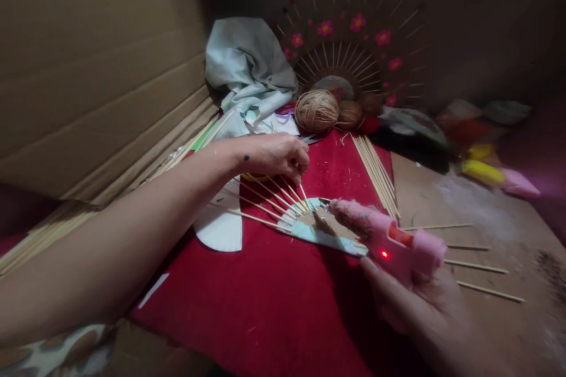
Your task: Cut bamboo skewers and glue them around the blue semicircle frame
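Note:
My right hand point(424, 306) grips a pink glue gun point(389, 238) whose red light is on. Its nozzle points left at a pale blue half-disc of card point(327, 234) lying on the red cloth point(265, 300). Several thin wooden skewers point(265, 200) fan out from that card to the left. My left hand point(276, 156) reaches across from the left with its fingers curled and pinched on the outer ends of those skewers. A white card piece point(221, 230) lies under the skewers.
A bundle of loose skewers point(375, 174) lies right of the card, with single ones point(477, 265) on brown board. Behind are two twine balls point(316, 110), a finished skewer fan with pink flowers point(354, 47), a pale cloth point(247, 65), and cardboard point(88, 70) at left.

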{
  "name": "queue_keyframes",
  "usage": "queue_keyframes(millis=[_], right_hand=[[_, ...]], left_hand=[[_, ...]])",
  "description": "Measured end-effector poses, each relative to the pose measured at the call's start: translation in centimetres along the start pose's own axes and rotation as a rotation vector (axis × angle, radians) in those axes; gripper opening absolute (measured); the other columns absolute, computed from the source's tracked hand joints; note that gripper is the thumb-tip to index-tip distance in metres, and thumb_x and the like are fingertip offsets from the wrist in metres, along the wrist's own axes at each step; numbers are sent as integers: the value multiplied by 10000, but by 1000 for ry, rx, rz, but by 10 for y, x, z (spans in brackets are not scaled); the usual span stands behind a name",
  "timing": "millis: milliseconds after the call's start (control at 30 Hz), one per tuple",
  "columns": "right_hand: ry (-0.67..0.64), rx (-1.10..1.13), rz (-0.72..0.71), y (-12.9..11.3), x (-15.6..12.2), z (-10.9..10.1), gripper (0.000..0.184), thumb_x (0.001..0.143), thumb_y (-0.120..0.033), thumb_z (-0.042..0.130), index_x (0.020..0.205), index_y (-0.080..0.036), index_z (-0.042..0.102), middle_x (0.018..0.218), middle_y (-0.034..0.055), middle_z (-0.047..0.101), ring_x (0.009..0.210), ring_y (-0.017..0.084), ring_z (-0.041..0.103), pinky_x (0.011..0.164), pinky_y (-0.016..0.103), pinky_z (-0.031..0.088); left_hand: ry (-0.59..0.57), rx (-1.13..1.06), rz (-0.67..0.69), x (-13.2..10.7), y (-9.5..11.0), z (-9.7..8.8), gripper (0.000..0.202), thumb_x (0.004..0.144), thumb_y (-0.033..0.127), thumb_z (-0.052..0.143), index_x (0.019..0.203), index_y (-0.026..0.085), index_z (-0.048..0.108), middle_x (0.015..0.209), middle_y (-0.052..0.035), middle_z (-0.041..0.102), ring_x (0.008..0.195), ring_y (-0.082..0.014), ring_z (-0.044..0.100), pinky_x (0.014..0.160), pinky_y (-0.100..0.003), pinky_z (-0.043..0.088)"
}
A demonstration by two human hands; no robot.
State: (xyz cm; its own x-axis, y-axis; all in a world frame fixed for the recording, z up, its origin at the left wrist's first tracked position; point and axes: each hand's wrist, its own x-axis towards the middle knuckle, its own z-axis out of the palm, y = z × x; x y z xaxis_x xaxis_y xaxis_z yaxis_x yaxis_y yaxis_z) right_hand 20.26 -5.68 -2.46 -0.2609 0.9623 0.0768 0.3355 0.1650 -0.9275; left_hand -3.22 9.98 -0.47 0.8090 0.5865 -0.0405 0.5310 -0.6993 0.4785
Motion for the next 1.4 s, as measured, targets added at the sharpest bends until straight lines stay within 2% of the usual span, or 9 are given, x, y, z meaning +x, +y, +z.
queue_keyframes(millis=[133, 400, 633, 833, 967, 1167, 1300, 1333, 1400], right_hand=[[-76, 94, 29, 2, 0, 0, 454, 887, -311, 522, 1341, -302, 501, 1373, 50, 525, 1248, 285, 492, 1060, 457, 387], [-71, 51, 10, 5, 2, 0, 423, 887, -303, 525, 1310, -317, 534, 1404, 15, 495, 1333, 277, 379, 1055, 419, 399], [-115, 122, 23, 7, 0, 1, 430, 905, -299, 508, 1335, -318, 495, 1432, 21, 462, 1321, 261, 400, 1096, 424, 329], [-149, 168, -21, 15, 2, 0, 457, 917, -270, 494, 1368, -329, 452, 1466, -2, 413, 1369, 232, 312, 1110, 374, 315], [-152, 149, -26, 11, 1, 1, 462, 911, -284, 496, 1371, -311, 459, 1460, 9, 421, 1351, 248, 347, 1103, 384, 321], [-89, 143, 19, 1, -2, 1, 435, 903, -291, 498, 1336, -330, 505, 1405, -19, 492, 1318, 238, 402, 1096, 365, 315], [-91, 189, -25, 4, -2, -1, 443, 902, -260, 496, 1335, -354, 501, 1402, -36, 493, 1322, 209, 393, 1086, 345, 315], [-93, 200, -23, 5, -2, -1, 445, 903, -251, 493, 1334, -361, 500, 1402, -40, 493, 1319, 203, 396, 1084, 336, 317], [-103, 217, -12, 6, -3, -2, 447, 906, -239, 489, 1334, -368, 497, 1400, -44, 493, 1310, 194, 410, 1080, 322, 319]], left_hand=[[-14, 22, 5, 2, 1, -1, 53, 725, 160, 671, 676, 175, 685, 703, 7, 576, 652, -89, 509, 615, -197, 370], [-35, -14, -1, 4, -3, 2, 35, 732, 151, 683, 699, 160, 687, 703, 13, 568, 642, -80, 506, 599, -185, 373], [-38, -40, 13, 6, -9, 4, 62, 742, 190, 682, 682, 179, 688, 703, 7, 579, 653, -97, 510, 607, -211, 377], [-17, -19, 42, 6, -12, 7, 74, 748, 194, 681, 675, 189, 691, 695, -2, 585, 693, -121, 528, 647, -234, 402], [-1, -14, 51, 1, -7, 6, 25, 756, 188, 673, 751, 194, 696, 776, -11, 607, 749, -123, 548, 698, -232, 425], [207, 155, -21, -31, 20, -19, 121, 808, 157, 558, 769, 167, 673, 826, -28, 614, 797, -122, 549, 736, -243, 424], [582, 54, -211, -53, 25, -38, 133, 809, 223, 559, 809, 150, 670, 796, -31, 645, 739, -118, 575, 689, -240, 435], [634, 37, -246, -55, 24, -39, 127, 798, 225, 572, 812, 147, 670, 789, -30, 650, 736, -119, 578, 686, -239, 436], [630, 50, -261, -54, 20, -35, 122, 788, 217, 580, 803, 145, 678, 773, -28, 644, 727, -118, 573, 677, -237, 433]])
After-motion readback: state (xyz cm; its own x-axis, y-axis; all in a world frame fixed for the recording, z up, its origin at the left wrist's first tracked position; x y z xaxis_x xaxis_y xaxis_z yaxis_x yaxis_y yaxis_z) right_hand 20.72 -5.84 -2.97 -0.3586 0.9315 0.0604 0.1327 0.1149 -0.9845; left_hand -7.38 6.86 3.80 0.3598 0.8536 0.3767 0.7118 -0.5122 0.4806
